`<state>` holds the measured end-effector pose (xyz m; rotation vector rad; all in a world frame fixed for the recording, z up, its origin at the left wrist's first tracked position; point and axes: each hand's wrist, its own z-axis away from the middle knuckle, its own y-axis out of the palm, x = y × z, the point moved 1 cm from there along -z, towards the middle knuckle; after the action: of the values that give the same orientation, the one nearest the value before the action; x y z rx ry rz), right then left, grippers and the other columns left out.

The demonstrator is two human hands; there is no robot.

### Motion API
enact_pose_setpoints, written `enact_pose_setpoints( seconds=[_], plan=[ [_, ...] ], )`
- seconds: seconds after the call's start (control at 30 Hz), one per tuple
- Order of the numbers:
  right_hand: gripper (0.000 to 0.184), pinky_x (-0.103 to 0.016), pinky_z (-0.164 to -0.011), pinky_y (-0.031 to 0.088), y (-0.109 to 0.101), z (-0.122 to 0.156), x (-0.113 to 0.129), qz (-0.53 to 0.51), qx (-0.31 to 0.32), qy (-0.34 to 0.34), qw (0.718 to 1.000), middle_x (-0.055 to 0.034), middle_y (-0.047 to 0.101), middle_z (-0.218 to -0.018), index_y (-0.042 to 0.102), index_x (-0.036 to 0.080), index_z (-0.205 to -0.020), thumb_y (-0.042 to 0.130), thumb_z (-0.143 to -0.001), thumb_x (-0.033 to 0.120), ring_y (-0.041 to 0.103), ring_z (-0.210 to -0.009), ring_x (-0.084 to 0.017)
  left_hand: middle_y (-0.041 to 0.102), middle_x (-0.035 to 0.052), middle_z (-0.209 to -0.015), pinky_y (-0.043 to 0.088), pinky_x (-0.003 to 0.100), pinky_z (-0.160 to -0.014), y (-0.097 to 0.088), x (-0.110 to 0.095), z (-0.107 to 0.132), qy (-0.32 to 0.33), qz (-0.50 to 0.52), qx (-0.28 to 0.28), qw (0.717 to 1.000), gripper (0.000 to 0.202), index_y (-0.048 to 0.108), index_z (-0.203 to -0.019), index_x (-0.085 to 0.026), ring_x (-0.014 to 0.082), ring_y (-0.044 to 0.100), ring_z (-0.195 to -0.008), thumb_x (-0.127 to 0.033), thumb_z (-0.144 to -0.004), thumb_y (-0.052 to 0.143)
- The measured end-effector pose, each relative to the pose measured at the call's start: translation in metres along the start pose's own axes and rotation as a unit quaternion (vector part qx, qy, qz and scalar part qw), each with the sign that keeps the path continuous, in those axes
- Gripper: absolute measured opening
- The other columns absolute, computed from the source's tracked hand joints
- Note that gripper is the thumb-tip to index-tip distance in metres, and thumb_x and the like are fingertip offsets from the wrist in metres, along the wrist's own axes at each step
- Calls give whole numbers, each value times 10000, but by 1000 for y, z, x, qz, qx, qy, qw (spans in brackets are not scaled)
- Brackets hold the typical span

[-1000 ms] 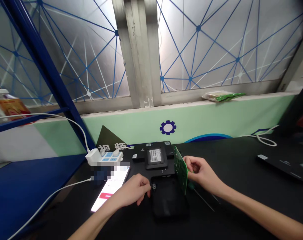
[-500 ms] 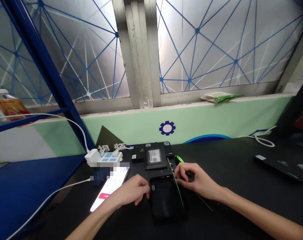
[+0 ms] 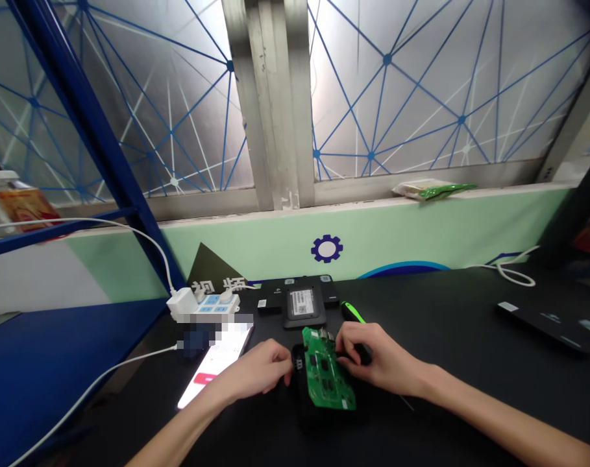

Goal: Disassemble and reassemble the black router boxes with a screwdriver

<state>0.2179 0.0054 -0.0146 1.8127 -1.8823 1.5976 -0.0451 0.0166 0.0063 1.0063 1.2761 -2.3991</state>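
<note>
A green circuit board (image 3: 326,375) lies tilted over a black plastic casing (image 3: 299,405), its component side toward me. My right hand (image 3: 372,353) pinches the board's upper right edge near its connectors. My left hand (image 3: 270,366) is closed at the casing's left rim, fingertips beside a small grey connector (image 3: 299,364). A screwdriver with a green and black handle (image 3: 353,311) lies under my right hand, which hides part of it.
Behind the casing rest a black labelled cover (image 3: 302,303) and flat black devices (image 3: 270,288). To the left are a lit phone (image 3: 219,363) and a power strip (image 3: 217,303) with white cables. Another flat black device (image 3: 550,324) lies far right.
The circuit board has turned from standing on edge at the casing's right side to leaning left over it, its face now visible. My left hand has stayed at the rim.
</note>
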Motion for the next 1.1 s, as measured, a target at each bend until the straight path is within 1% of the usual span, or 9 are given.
enact_pose_setpoints(
  seconds=[0.13, 0.4, 0.57, 0.73, 0.93, 1.1],
  plan=[
    [317, -269, -680, 429, 2, 0, -1, 22, 11, -5, 1000, 1, 609, -868, 381, 204, -674, 612, -788, 19, 563, -766, -145, 527, -32, -549, 288, 229, -466, 0, 1, 0, -4, 1, 0, 1000, 280, 594, -663, -184, 110, 400, -442, -377, -828, 476],
    [318, -317, -747, 447, 3, 0, 1, 78, 27, -5, 997, -6, 601, -870, 369, 200, -659, 592, -786, 11, 557, -819, -170, 510, -36, -528, 268, 235, -469, -1, -2, 2, -8, 3, 5, 1000, 307, 629, -669, -178, 108, 386, -443, -400, -834, 496],
    [298, -395, -850, 429, 2, -1, 1, 125, 39, -8, 991, 8, 608, -813, 395, 199, -654, 604, -796, 40, 559, -804, -178, 507, -32, -532, 279, 233, -480, -1, -4, 2, -9, 5, 4, 1000, 311, 628, -665, -178, 111, 400, -455, -402, -832, 492],
    [297, -387, -840, 426, 0, -3, 4, 124, 43, -19, 991, 12, 619, -796, 399, 200, -654, 606, -791, 38, 563, -787, -171, 517, -28, -548, 280, 230, -477, -1, -3, 1, -10, 4, 2, 1000, 310, 617, -662, -177, 110, 396, -454, -399, -833, 484],
    [302, -378, -830, 414, -1, -3, 2, 130, 54, -27, 990, 15, 624, -788, 402, 198, -651, 620, -781, 35, 556, -812, -179, 520, -27, -556, 269, 229, -457, 1, -4, 1, -7, 1, -2, 1000, 296, 602, -654, -176, 101, 367, -433, -366, -835, 463],
    [297, -382, -822, 413, -1, -4, 0, 139, 60, -26, 988, 9, 628, -781, 411, 201, -650, 625, -781, 43, 552, -810, -187, 465, -41, -498, 242, 227, -432, 1, -8, 3, -3, -3, -4, 1000, 288, 590, -633, -185, 108, 360, -424, -341, -828, 446]
  ],
)
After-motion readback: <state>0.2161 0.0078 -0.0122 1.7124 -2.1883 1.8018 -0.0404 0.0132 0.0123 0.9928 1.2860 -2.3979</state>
